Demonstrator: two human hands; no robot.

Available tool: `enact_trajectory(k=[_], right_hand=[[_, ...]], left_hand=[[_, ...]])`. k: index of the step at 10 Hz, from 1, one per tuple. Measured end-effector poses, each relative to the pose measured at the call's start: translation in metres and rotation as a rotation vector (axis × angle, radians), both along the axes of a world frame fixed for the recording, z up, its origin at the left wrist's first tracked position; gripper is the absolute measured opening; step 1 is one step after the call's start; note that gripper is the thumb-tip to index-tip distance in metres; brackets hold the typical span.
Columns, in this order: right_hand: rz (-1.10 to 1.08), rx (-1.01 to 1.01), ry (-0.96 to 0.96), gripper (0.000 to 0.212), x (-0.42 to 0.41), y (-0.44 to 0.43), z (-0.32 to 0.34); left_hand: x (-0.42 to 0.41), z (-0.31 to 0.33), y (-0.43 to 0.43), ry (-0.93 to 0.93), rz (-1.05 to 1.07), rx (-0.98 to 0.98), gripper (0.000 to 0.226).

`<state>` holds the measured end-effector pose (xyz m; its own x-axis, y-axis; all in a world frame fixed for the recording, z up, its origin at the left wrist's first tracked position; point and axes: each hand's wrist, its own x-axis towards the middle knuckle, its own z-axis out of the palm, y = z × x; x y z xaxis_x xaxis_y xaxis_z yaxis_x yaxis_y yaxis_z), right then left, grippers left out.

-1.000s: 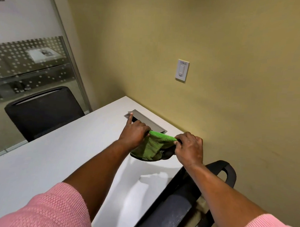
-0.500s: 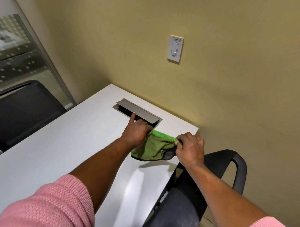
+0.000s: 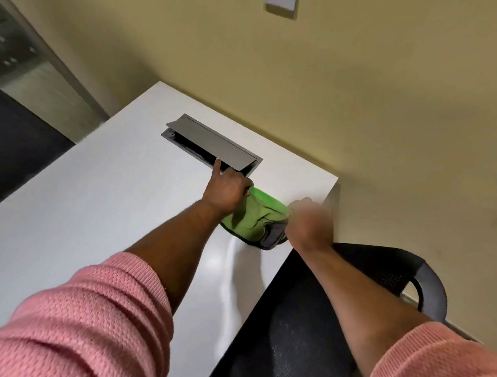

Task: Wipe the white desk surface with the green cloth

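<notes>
The green cloth (image 3: 254, 219), with a dark grey edge, is stretched between both hands just above the white desk (image 3: 100, 200) near its far right corner. My left hand (image 3: 226, 189) grips the cloth's left end, its index finger pointing out toward the cable hatch. My right hand (image 3: 308, 223) is blurred and grips the cloth's right end at the desk's right edge.
A grey cable hatch (image 3: 212, 143) with its lid raised is set into the desk just beyond my left hand. A black office chair (image 3: 350, 304) stands against the desk's right edge under my right arm. The yellow wall (image 3: 357, 107) bears a switch (image 3: 280, 3).
My head has tilted down and moved closer, so the desk corner fills more of the view. Both hands still hold the cloth, now lower and nearer the desk surface; the right hand is moving.
</notes>
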<state>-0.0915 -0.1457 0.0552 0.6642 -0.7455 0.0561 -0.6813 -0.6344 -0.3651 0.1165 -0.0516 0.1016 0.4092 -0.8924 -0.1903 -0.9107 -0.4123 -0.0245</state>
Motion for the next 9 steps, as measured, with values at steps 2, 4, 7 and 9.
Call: enact_trajectory(k=[2, 4, 7, 9], right_hand=[[0.057, -0.028, 0.16, 0.03, 0.017, -0.051, -0.035], [0.288, -0.046, 0.304, 0.062, 0.036, -0.072, -0.065], [0.428, 0.027, 0.434, 0.07, 0.038, -0.067, -0.095], [0.446, 0.015, 0.402, 0.073, 0.038, -0.058, -0.07]], left_hand=[[0.002, -0.051, -0.045, 0.032, 0.025, -0.07, 0.034], [-0.008, -0.097, -0.046, 0.078, 0.149, -0.028, 0.075], [-0.02, -0.138, -0.02, 0.16, 0.267, 0.078, 0.079], [-0.044, -0.12, -0.002, 0.155, 0.332, -0.01, 0.082]])
